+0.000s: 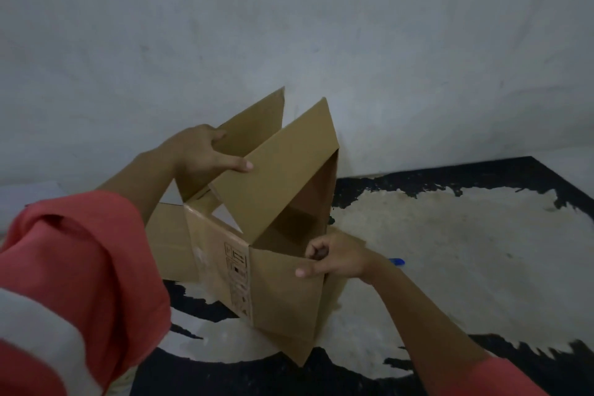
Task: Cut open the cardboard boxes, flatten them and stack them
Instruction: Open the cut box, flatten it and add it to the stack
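A brown cardboard box (276, 292) stands open on the floor in the middle of the head view, its flaps sticking up and a printed label on one side wall. My left hand (205, 154) grips the edge of a raised far flap (283, 167), thumb on its outer face. My right hand (337, 259) holds the near right rim of the box, fingers curled over the edge and thumb outside. Another flap lies spread out flat to the left. The box interior is dark and partly hidden.
The box sits on a rug (450, 251) with a beige middle and black ragged border. A grey plastered wall (321, 26) rises just behind. A small blue object (398, 262) lies on the rug just behind my right wrist.
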